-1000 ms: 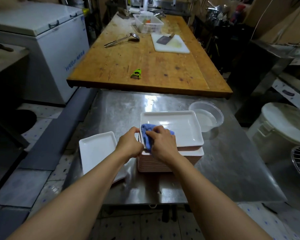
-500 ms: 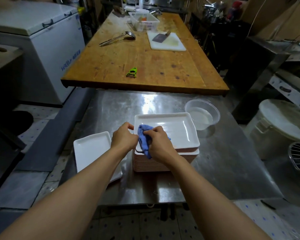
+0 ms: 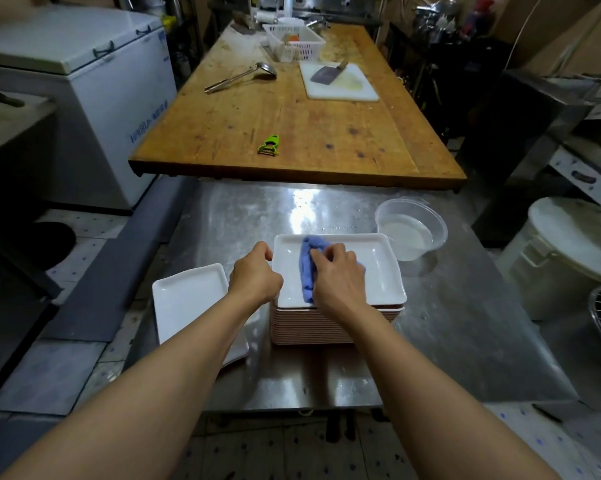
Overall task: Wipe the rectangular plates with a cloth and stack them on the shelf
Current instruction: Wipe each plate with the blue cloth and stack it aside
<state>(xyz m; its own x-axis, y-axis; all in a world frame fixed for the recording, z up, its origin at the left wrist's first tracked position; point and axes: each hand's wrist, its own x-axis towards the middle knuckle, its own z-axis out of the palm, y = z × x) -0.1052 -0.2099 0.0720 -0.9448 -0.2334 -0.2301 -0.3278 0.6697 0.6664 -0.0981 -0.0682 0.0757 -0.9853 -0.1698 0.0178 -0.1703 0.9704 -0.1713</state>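
Cloth (image 3: 307, 268) in R hand (image 3: 339, 282), on plate (image 3: 378, 271).

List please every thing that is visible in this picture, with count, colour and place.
top plate: 1, white, on the stack
plate stack: 1, pinkish edges, steel table
side plate: 1, white, left of the stack
cloth: 1, blue, on the top plate
bowl: 1, clear, right behind the stack
peeler: 1, green, wooden table
ladle: 1, metal, wooden table
cleaver: 1, on the white cutting board
left hand: grips the top plate's left edge
right hand: holds the cloth
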